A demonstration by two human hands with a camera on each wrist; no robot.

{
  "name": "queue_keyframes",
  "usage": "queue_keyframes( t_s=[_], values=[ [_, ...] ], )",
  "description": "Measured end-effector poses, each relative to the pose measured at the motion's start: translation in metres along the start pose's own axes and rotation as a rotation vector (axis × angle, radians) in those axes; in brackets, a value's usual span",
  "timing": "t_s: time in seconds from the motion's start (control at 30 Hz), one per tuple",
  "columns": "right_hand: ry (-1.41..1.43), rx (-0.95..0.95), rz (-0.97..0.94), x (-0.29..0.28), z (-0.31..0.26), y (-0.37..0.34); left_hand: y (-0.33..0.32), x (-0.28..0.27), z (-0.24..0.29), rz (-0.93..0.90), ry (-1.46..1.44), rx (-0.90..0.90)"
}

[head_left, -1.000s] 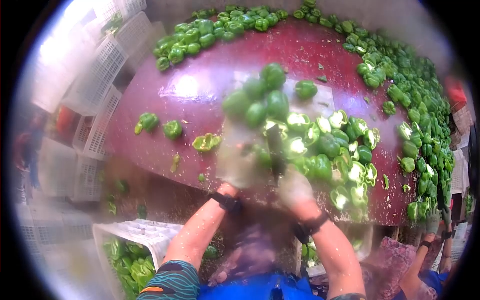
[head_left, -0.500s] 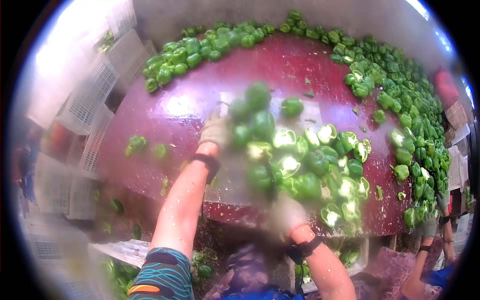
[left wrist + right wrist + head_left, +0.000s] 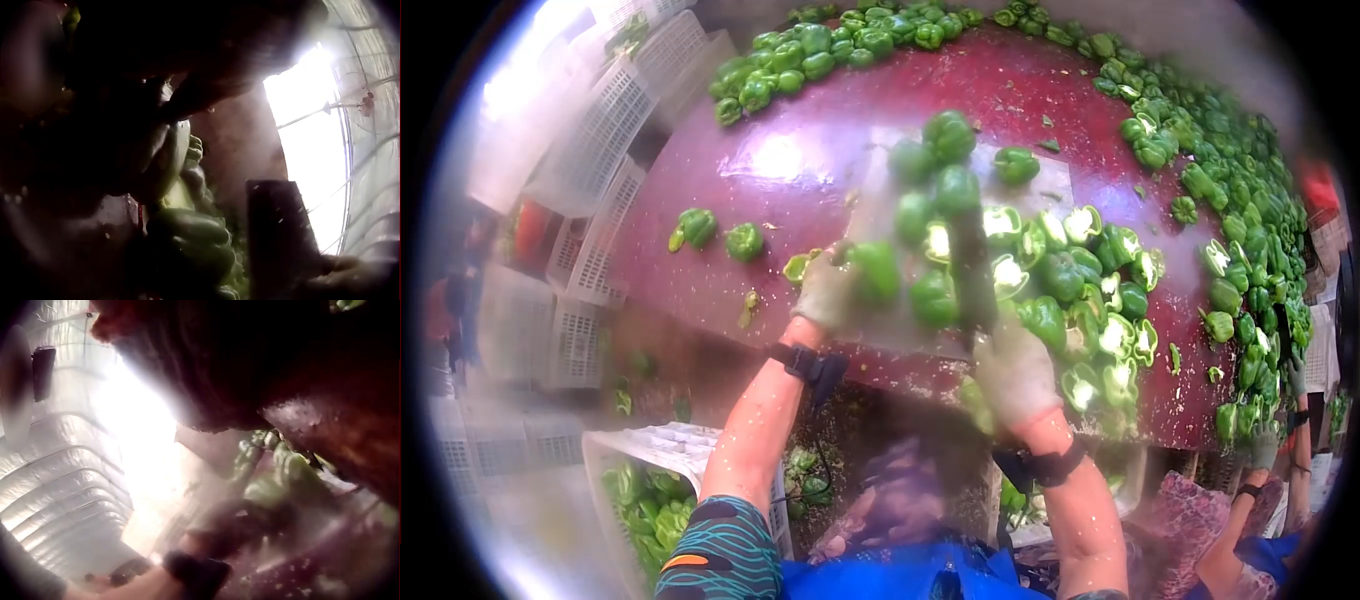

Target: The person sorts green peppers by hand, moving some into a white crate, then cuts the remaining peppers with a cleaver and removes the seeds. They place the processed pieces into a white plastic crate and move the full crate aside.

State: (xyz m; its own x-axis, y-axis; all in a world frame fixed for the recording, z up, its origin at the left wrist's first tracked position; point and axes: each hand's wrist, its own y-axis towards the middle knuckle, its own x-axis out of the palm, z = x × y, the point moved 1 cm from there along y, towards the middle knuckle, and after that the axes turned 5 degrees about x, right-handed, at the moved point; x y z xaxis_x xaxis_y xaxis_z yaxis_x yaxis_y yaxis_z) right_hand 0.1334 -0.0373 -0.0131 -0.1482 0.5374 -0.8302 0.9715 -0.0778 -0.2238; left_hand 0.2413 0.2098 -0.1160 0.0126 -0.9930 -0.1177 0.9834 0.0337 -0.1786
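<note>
In the head view the gloved left hand (image 3: 828,287) holds a whole green pepper (image 3: 874,270) near the table's front edge. The gloved right hand (image 3: 1017,372) grips a broad dark knife (image 3: 972,268), its blurred blade pointing away over the board. Beyond the blade's left side stand several whole peppers (image 3: 956,189); to its right lie cut pepper halves (image 3: 1116,336) with pale insides showing. In the left wrist view the dark blade (image 3: 279,234) stands upright beside green peppers (image 3: 189,228). The right wrist view is dark and blurred around the hand.
Peppers (image 3: 785,62) line the red table's (image 3: 800,180) far edge, with a large heap (image 3: 1250,230) along its right. White crates (image 3: 590,140) stand at left; a crate of peppers (image 3: 683,447) sits below. Another person's gloved hands (image 3: 1264,446) are at lower right.
The left hand has come back toward the front edge and now has a pepper in it. The knife has swung more upright, away from the pepper beside it. The head view has shifted.
</note>
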Motion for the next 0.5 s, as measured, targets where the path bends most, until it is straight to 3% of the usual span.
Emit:
queue_keyframes(
  t_s=[0.03,0.1,0.23,0.33,0.5],
  values=[
    [0.031,-0.037,0.018,-0.008,-0.014,0.000,0.005,-0.003,-0.010,0.012,0.083,0.066],
    [-0.002,-0.150,0.076,-0.010,-0.038,0.002,0.004,0.000,-0.007,0.050,0.147,0.029],
    [-0.101,-0.112,-0.050,0.003,-0.076,0.020,0.020,-0.003,-0.037,0.097,0.126,0.074],
    [-0.128,-0.145,-0.297,0.031,-0.078,0.044,0.004,0.003,-0.003,0.111,-0.005,0.007],
    [-0.293,-0.161,-0.365,0.045,-0.090,0.056,0.014,-0.006,-0.014,0.128,0.201,0.058]
  ],
)
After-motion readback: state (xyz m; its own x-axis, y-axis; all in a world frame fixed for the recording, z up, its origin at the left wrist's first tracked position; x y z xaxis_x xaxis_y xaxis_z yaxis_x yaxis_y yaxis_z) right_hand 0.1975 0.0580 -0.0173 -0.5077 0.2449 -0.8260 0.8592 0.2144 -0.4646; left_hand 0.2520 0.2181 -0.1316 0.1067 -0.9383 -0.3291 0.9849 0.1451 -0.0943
